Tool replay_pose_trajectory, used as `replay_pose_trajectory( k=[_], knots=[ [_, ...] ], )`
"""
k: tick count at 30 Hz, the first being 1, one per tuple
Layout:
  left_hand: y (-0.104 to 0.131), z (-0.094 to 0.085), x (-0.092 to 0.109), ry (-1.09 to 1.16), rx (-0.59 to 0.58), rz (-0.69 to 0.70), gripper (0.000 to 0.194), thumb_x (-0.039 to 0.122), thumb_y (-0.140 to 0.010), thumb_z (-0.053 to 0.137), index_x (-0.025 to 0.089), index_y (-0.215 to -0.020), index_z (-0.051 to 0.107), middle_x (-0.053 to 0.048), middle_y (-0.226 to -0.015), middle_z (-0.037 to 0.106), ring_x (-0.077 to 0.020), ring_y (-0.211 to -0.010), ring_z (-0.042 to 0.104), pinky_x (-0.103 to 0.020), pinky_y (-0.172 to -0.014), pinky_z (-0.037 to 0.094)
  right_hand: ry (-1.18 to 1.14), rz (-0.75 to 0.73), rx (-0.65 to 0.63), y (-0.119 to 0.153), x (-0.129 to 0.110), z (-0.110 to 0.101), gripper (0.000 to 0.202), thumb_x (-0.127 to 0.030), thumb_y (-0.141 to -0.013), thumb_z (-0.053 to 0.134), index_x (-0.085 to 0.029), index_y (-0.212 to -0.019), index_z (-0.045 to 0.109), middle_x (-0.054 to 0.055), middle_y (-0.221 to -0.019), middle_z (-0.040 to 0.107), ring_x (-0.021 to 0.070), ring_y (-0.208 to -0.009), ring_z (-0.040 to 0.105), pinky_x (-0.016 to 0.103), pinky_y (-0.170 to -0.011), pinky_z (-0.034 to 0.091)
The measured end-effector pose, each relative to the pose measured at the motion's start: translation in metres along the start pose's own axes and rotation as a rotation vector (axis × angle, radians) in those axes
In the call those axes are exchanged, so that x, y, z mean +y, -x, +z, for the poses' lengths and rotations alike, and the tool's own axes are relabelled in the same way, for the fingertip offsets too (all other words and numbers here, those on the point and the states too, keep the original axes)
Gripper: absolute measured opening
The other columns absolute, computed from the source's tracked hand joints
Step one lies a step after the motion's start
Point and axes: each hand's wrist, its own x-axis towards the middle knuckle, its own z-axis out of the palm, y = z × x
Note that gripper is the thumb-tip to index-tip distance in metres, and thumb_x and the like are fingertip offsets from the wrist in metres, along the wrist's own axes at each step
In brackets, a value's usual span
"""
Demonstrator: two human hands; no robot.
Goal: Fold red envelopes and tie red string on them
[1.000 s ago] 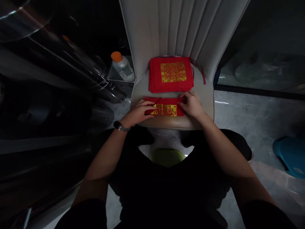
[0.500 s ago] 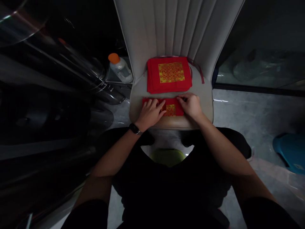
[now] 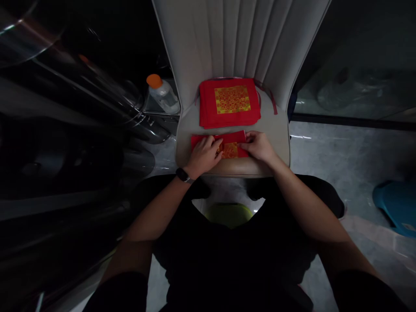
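Two legs (image 3: 320, 197) in black cloth, ours, are parted before the grey, padded, smooth-covered chair (image 3: 278, 141). Below the chair's front edge we see a dull green rounded object (image 3: 229, 215), its kind unclear to us; to the chair's right, on the grey marbled floor (image 3: 320, 151), is a blue, plastic-looking object (image 3: 394, 208). A dark-banded black watch (image 3: 183, 175) circles our left wrist.

Across the front of the chair's seat lies a flat, folded red piece (image 3: 230, 149) with a gold print; cloth or paper, we cannot tell. Of our two hands, the left hand (image 3: 204, 155) rests over its left part, fingers loosely spread, while the right hand (image 3: 259, 145) pinches its right end between thumb and fingers.

Toward the chair's back sits a stack of flat red pieces (image 3: 230, 104), gold-patterned on top, with a thin dark-red strap (image 3: 273, 102) beyond its right edge. Left of the chair stands a pale, orange-capped bottle (image 3: 165, 99). Farthest, the chair's seamed grey backrest (image 3: 227, 39) rises.
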Motion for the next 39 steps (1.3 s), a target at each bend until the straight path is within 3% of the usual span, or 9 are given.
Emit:
replay_pose_trajectory(
  k=[5, 12, 15, 20, 24, 27, 32, 36, 39],
  knots=[
    [-0.005, 0.003, 0.002, 0.096, -0.037, 0.15, 0.049, 0.012, -0.105, 0.053, 0.02, -0.151, 0.069, -0.013, -0.122, 0.064, -0.0282, -0.113, 0.064, -0.045, -0.107, 0.056, 0.195, -0.088, -0.064, 0.009, -0.002, 0.004, 0.021, -0.027, -0.082, 0.081, -0.02, -0.101, 0.082, 0.002, -0.082, 0.078, 0.0183, -0.066, 0.062, 0.031, -0.065, 0.048],
    [-0.008, 0.014, -0.008, 0.357, 0.082, 0.101, 0.038, 0.014, -0.1, 0.065, 0.018, -0.138, 0.067, -0.011, -0.123, 0.065, -0.0258, -0.112, 0.068, -0.043, -0.107, 0.059, 0.619, -0.535, 0.061, 0.033, 0.013, 0.025, 0.028, -0.015, -0.097, 0.067, -0.022, -0.119, 0.083, 0.011, -0.119, 0.085, 0.0307, -0.111, 0.074, 0.046, -0.103, 0.054],
    [-0.006, 0.017, -0.011, 0.427, 0.174, 0.112, 0.057, 0.005, -0.094, 0.069, 0.02, -0.148, 0.059, -0.013, -0.138, 0.062, -0.027, -0.13, 0.065, -0.045, -0.115, 0.057, 0.71, -0.662, 0.05, 0.04, 0.025, 0.027, 0.032, -0.021, -0.104, 0.063, -0.024, -0.131, 0.081, 0.011, -0.134, 0.082, 0.0309, -0.119, 0.073, 0.048, -0.102, 0.054],
    [-0.001, 0.024, -0.016, 0.36, 0.18, 0.238, 0.041, 0.006, -0.103, 0.06, 0.028, -0.134, 0.075, -0.01, -0.154, 0.058, -0.0275, -0.143, 0.061, -0.049, -0.122, 0.055, 0.661, -0.751, 0.094, 0.047, 0.032, 0.022, 0.032, -0.027, -0.107, 0.064, -0.024, -0.136, 0.078, 0.012, -0.138, 0.08, 0.031, -0.118, 0.074, 0.05, -0.102, 0.057],
    [-0.001, 0.023, -0.012, 0.428, 0.251, 0.166, 0.047, 0.017, -0.106, 0.067, 0.025, -0.152, 0.063, -0.013, -0.148, 0.063, -0.0264, -0.139, 0.065, -0.045, -0.122, 0.056, 0.475, -0.68, 0.191, 0.052, 0.026, 0.022, 0.018, -0.035, -0.106, 0.068, -0.024, -0.113, 0.081, 0.011, -0.111, 0.084, 0.0287, -0.103, 0.075, 0.047, -0.095, 0.06],
    [-0.003, 0.02, -0.009, 0.438, 0.248, 0.138, 0.056, 0.021, -0.106, 0.069, 0.024, -0.16, 0.053, -0.013, -0.154, 0.06, -0.0266, -0.143, 0.063, -0.045, -0.125, 0.053, 0.318, -0.513, 0.303, 0.048, 0.02, 0.023, 0.018, -0.042, -0.102, 0.074, -0.025, -0.104, 0.078, 0.008, -0.096, 0.079, 0.0254, -0.09, 0.072, 0.042, -0.087, 0.059],
    [-0.006, 0.014, -0.003, 0.251, 0.08, 0.157, 0.039, 0.025, -0.106, 0.068, 0.022, -0.145, 0.067, -0.012, -0.148, 0.065, -0.0313, -0.135, 0.064, -0.051, -0.12, 0.053, 0.045, -0.155, 0.319, 0.021, 0.017, 0.014, 0.026, -0.045, -0.087, 0.082, -0.023, -0.095, 0.071, -0.002, -0.076, 0.068, 0.0166, -0.067, 0.06, 0.032, -0.066, 0.048],
    [-0.007, 0.011, 0.008, 0.174, 0.06, 0.124, 0.05, 0.045, -0.096, 0.084, 0.02, -0.138, 0.073, -0.014, -0.138, 0.066, -0.0339, -0.127, 0.064, -0.051, -0.111, 0.056, -0.018, -0.097, 0.262, 0.003, 0.016, 0.004, 0.022, -0.038, -0.082, 0.082, -0.022, -0.092, 0.071, -0.004, -0.07, 0.065, 0.0153, -0.063, 0.057, 0.031, -0.062, 0.043],
    [-0.01, 0.011, 0.012, 0.18, 0.057, 0.088, 0.051, 0.046, -0.091, 0.089, 0.02, -0.133, 0.076, -0.013, -0.127, 0.068, -0.0327, -0.119, 0.066, -0.049, -0.104, 0.058, -0.047, -0.092, 0.253, -0.001, 0.013, -0.002, 0.022, -0.038, -0.082, 0.082, -0.022, -0.091, 0.07, -0.004, -0.071, 0.064, 0.0146, -0.063, 0.057, 0.03, -0.063, 0.043]
  ],
)
